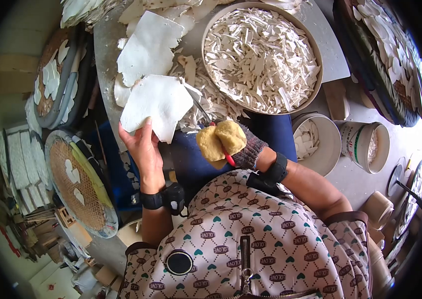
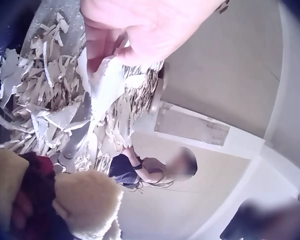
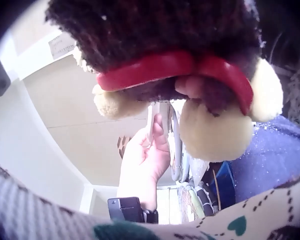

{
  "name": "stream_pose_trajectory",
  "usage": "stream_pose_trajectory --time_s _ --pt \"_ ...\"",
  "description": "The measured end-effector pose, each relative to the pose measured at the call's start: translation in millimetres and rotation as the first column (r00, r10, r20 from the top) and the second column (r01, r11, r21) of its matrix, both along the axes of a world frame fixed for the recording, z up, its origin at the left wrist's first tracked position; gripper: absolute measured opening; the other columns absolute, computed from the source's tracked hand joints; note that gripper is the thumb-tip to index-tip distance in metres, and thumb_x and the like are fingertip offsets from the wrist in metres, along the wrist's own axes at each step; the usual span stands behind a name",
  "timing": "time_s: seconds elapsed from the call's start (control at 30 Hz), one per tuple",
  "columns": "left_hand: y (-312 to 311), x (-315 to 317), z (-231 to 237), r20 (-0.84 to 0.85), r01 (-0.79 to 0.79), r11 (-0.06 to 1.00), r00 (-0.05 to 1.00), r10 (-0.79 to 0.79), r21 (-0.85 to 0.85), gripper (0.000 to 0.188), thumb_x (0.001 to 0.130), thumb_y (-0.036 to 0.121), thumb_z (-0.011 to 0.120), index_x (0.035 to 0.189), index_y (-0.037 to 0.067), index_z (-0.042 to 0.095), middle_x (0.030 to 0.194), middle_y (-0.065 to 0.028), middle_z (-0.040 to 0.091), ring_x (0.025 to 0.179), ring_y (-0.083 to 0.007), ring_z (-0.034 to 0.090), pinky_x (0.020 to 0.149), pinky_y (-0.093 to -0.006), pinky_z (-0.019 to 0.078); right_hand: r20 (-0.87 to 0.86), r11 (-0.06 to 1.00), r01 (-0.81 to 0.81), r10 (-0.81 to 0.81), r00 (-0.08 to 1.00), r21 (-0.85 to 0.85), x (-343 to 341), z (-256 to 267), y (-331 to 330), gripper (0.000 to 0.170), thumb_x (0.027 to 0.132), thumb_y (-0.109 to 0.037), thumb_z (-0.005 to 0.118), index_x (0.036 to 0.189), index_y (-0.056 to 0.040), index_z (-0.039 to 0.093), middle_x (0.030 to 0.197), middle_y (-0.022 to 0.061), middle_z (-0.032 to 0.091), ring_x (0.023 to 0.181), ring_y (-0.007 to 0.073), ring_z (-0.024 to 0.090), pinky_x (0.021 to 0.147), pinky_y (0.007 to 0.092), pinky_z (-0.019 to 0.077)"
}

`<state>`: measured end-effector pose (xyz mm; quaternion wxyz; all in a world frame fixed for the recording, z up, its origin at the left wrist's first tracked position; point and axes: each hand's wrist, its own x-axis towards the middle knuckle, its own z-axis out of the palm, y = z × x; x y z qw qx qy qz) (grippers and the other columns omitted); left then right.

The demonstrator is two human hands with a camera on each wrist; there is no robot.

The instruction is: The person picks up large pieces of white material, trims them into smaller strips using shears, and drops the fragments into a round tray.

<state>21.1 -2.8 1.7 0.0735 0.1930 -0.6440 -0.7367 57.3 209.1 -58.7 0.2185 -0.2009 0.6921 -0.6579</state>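
My left hand (image 1: 143, 157) pinches the lower edge of a thin white sheet (image 1: 156, 105), thumb on top. In the left wrist view, that hand (image 2: 140, 25) holds the sheet (image 2: 106, 87) nearly edge-on. A dark knitted glove with yellow padding covers my right hand (image 1: 241, 145), whose fingers are curled round red-handled scissors (image 1: 229, 159). The scissor blades reach to the sheet's right edge; whether they touch it, I cannot tell. In the right wrist view, both red handles (image 3: 147, 70) show under the gloved hand (image 3: 155, 30).
A round tray (image 1: 320, 74) full of white slivers stands on the metal table (image 1: 105, 65). Another white sheet (image 1: 151, 47) lies beyond the held one, with loose scraps (image 1: 216, 102) beside it. Buckets (image 1: 329, 149) stand at right, woven racks (image 1: 79, 182) at left. A seated person (image 2: 152, 170) is in the background.
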Motion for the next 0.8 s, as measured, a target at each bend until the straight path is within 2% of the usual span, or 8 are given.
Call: stream_pose_trajectory --time_s 0.17,0.3,0.4,0.5,0.6,0.63,0.73,0.8 --pt "4 -2 6 -0.002 0.042 0.998 0.999 -0.041 0.040 0.070 0.082 0.000 0.058 0.135 0.009 0.015 0.121 -0.0153 0.045 0.106 -0.0209 0.050 0.083 -0.0338 0.0470 -0.039 0.992 0.066 -0.070 0.997 -0.111 -2 -17 -1 0.025 0.090 -0.009 0.052 0.112 -0.0006 0.051 0.111 0.0087 0.057 0.104 0.0149 0.055 0.092 0.0282 0.0449" --pt "8 0 6 -0.001 0.083 0.996 0.997 -0.083 0.037 0.068 0.082 0.000 0.057 0.135 0.009 0.016 0.120 -0.0153 0.046 0.105 -0.0210 0.050 0.085 -0.0338 0.0458 -0.038 0.996 0.040 -0.043 0.998 -0.079 -3 -13 1 0.025 0.089 -0.011 0.053 0.112 -0.0008 0.051 0.111 0.0087 0.058 0.104 0.0155 0.056 0.091 0.0278 0.0450" --pt "7 -2 7 0.052 0.076 0.997 0.996 -0.077 0.012 0.054 0.081 -0.002 0.056 0.128 0.004 0.030 0.122 -0.0138 0.046 0.109 -0.0228 0.050 0.088 -0.0346 0.0450 -0.057 0.997 0.029 -0.034 0.998 -0.076 -5 -3 5 0.026 0.088 -0.012 0.055 0.111 -0.0010 0.052 0.111 0.0089 0.058 0.101 0.0154 0.057 0.089 0.0277 0.0458" --pt "6 -4 5 0.053 0.102 0.995 0.993 -0.102 0.010 0.054 0.081 -0.002 0.055 0.129 0.004 0.030 0.123 -0.0143 0.046 0.109 -0.0227 0.049 0.089 -0.0348 0.0444 -0.067 0.991 0.067 -0.075 0.995 -0.120 -2 -10 2 0.028 0.086 -0.013 0.058 0.111 -0.0012 0.052 0.110 0.0089 0.059 0.098 0.0147 0.058 0.087 0.0275 0.0471" --pt "13 -5 12 0.050 0.088 0.996 0.995 -0.086 -0.033 0.055 0.081 -0.003 0.055 0.130 0.004 0.029 0.123 -0.0147 0.045 0.110 -0.0225 0.049 0.090 -0.0350 0.0433 -0.073 0.984 0.128 -0.138 0.988 -0.122 -1 -8 3 0.027 0.080 -0.016 0.062 0.103 -0.0027 0.055 0.101 0.0103 0.060 0.091 0.0198 0.059 0.080 0.0304 0.0487" --pt "12 -6 12 0.034 0.103 0.994 0.994 -0.102 -0.029 0.059 0.081 -0.003 0.055 0.131 0.006 0.026 0.123 -0.0148 0.045 0.109 -0.0220 0.049 0.089 -0.0346 0.0436 -0.084 0.974 0.176 -0.189 0.978 -0.144 -2 -9 0 0.027 0.074 -0.017 0.065 0.096 -0.0044 0.057 0.094 0.0117 0.061 0.086 0.0252 0.059 0.075 0.0334 0.0490" --pt "11 -10 11 0.004 0.168 0.986 0.986 -0.168 -0.014 0.066 0.081 -0.002 0.057 0.135 0.008 0.019 0.122 -0.0151 0.045 0.109 -0.0210 0.048 0.088 -0.0340 0.0439 -0.129 0.963 0.173 -0.202 0.971 -0.205 -6 -11 0 0.026 0.076 -0.016 0.062 0.098 -0.0030 0.056 0.095 0.0116 0.060 0.087 0.0252 0.059 0.076 0.0334 0.0487" --pt "10 -12 13 0.011 0.231 0.973 0.973 -0.231 0.001 0.066 0.081 -0.003 0.057 0.135 0.007 0.019 0.123 -0.0158 0.045 0.110 -0.0213 0.048 0.089 -0.0344 0.0434 -0.131 0.973 0.143 -0.169 0.977 -0.182 -5 -15 4 0.025 0.085 -0.014 0.055 0.105 0.0006 0.054 0.102 0.0094 0.060 0.091 0.0176 0.059 0.082 0.0293 0.0482"
